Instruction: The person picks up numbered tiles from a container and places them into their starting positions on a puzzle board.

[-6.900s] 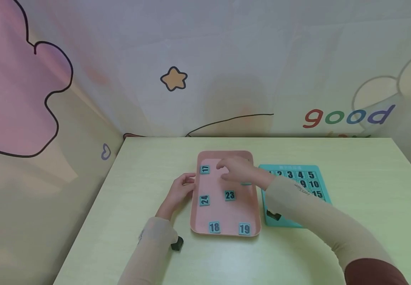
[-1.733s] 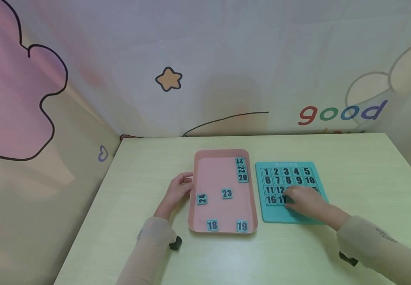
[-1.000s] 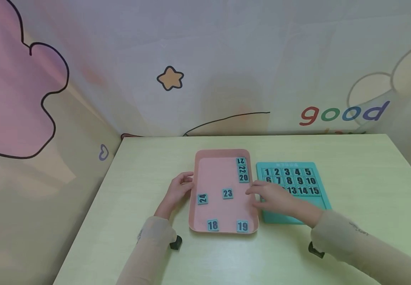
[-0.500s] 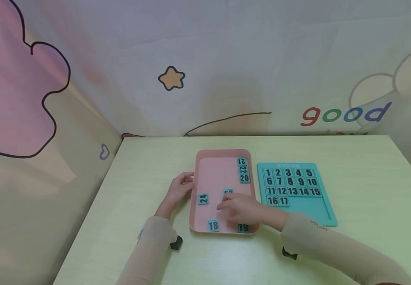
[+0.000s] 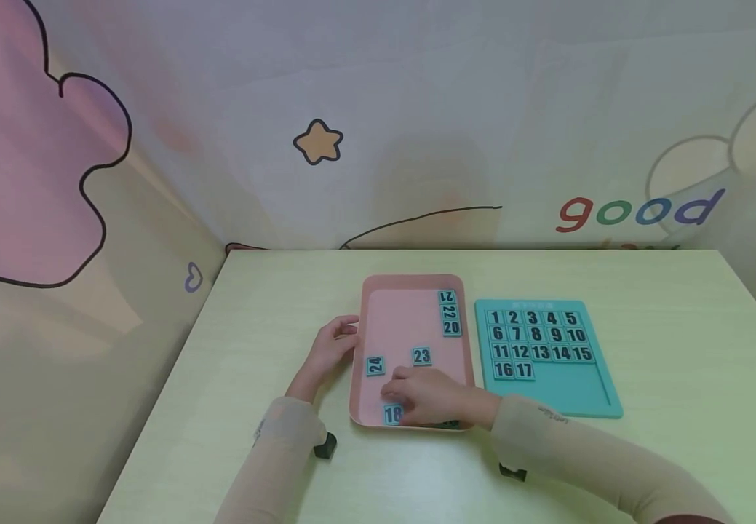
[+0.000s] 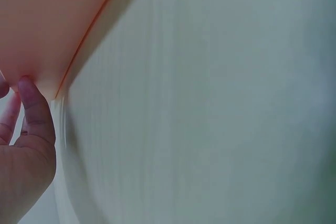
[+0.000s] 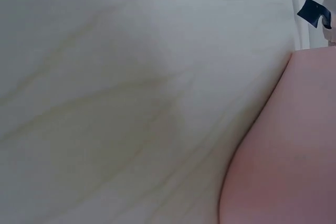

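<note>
- The person's right hand (image 5: 433,397) is over the near part of a shallow pink rectangular tray with rounded corners (image 5: 391,320); its fingers are bent, and a gap shows between the foremost finger and the thumb side.
- A small flat turquoise square tile marked 18 (image 5: 392,415) lies at the tray's near edge, right by the fingertips of the right hand; whether they touch it or have hold of it, I cannot tell.
- The person's left hand (image 5: 328,353) rests at the tray's left edge with fingers relaxed and slightly bent, touching the outer wall; the left wrist view shows the thumb against that wall.
- In the tray, a matching tile 23 (image 5: 421,356) lies near the middle, and a tile 24 (image 5: 375,365), turned sideways, is near the left wall.
- By the far right corner, 3 tiles form a column: 21 (image 5: 447,297) upside down, 22 (image 5: 450,312) sideways and 20 (image 5: 452,328) upright.
- Just right of the tray is a flat turquoise rectangular board (image 5: 567,393); tiles 1 to 15 fill 3 rows, with 16 (image 5: 503,370) and 17 (image 5: 524,370) starting row 4.
- Everything lies on a pale wood-grain table (image 5: 273,291).
</note>
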Demonstrator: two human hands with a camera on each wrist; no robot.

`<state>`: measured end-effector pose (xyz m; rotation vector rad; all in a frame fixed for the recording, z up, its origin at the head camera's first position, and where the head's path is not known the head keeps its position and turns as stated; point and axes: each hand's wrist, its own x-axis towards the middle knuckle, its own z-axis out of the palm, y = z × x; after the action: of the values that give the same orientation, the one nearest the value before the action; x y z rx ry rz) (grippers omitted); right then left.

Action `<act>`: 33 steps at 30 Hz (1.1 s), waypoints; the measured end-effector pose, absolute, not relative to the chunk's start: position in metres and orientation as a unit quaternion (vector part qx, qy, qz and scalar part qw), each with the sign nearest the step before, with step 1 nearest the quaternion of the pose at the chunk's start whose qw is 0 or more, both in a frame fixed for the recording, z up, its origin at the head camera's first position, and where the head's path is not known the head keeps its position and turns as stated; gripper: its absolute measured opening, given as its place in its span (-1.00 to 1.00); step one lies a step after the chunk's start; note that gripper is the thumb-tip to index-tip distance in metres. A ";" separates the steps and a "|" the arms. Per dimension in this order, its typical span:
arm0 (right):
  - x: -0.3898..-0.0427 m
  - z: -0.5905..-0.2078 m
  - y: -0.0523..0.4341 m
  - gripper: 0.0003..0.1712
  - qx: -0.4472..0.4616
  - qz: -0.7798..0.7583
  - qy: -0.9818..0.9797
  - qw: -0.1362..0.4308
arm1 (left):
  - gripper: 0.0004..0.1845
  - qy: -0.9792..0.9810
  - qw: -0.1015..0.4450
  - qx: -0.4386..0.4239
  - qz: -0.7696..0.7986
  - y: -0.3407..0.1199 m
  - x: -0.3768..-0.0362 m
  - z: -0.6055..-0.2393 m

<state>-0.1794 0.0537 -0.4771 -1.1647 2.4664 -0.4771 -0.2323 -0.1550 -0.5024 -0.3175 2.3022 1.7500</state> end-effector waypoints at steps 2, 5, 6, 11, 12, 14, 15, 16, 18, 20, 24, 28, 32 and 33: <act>-0.179 -0.477 0.052 -0.49 -0.418 -0.161 0.876 0.177 | -0.60 0.785 0.117 -0.110 0.598 -0.155 -0.232 -0.502; -0.178 -0.476 0.050 -0.54 -0.421 -0.155 0.877 0.174 | -0.60 0.786 0.118 -0.110 0.596 -0.154 -0.233 -0.501; -0.179 -0.476 0.050 -0.56 -0.422 -0.152 0.877 0.173 | -0.60 0.787 0.118 -0.110 0.596 -0.155 -0.233 -0.501; -0.180 -0.476 0.050 -0.60 -0.429 -0.138 0.879 0.158 | -0.60 0.787 0.122 -0.109 0.595 -0.155 -0.233 -0.501; -0.180 -0.477 0.050 -0.61 -0.432 -0.134 0.879 0.153 | -0.60 0.786 0.123 -0.110 0.596 -0.155 -0.233 -0.500; -0.180 -0.477 0.051 -0.61 -0.435 -0.129 0.879 0.146 | -0.59 0.783 0.126 -0.109 0.599 -0.155 -0.233 -0.500; -0.181 -0.477 0.051 -0.61 -0.437 -0.128 0.879 0.144 | -0.59 0.782 0.127 -0.109 0.600 -0.155 -0.233 -0.500; -0.181 -0.477 0.052 -0.61 -0.437 -0.126 0.879 0.142 | -0.59 0.782 0.126 -0.109 0.601 -0.155 -0.233 -0.500; -0.181 -0.477 0.052 -0.61 -0.436 -0.124 0.880 0.142 | -0.59 0.781 0.124 -0.110 0.602 -0.155 -0.233 -0.500; -0.180 -0.477 0.052 -0.62 -0.433 -0.122 0.881 0.144 | -0.60 0.783 0.121 -0.110 0.601 -0.154 -0.234 -0.501; -0.181 -0.477 0.054 -0.65 -0.419 -0.120 0.888 0.147 | -0.61 0.785 0.120 -0.112 0.598 -0.153 -0.233 -0.501; -0.183 -0.473 0.062 -0.66 -0.400 -0.129 0.897 0.136 | -0.62 0.787 0.117 -0.112 0.596 -0.153 -0.233 -0.501; -0.186 -0.465 0.074 -0.66 -0.378 -0.148 0.906 0.118 | -0.62 0.786 0.116 -0.114 0.597 -0.154 -0.233 -0.501; -0.187 -0.462 0.077 -0.66 -0.372 -0.158 0.907 0.116 | -0.62 0.785 0.117 -0.117 0.597 -0.154 -0.233 -0.502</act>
<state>-0.1868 0.0770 -0.4620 -1.0893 2.6574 -0.4641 -0.2335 -0.1538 -0.5017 -0.3423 2.2985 1.7472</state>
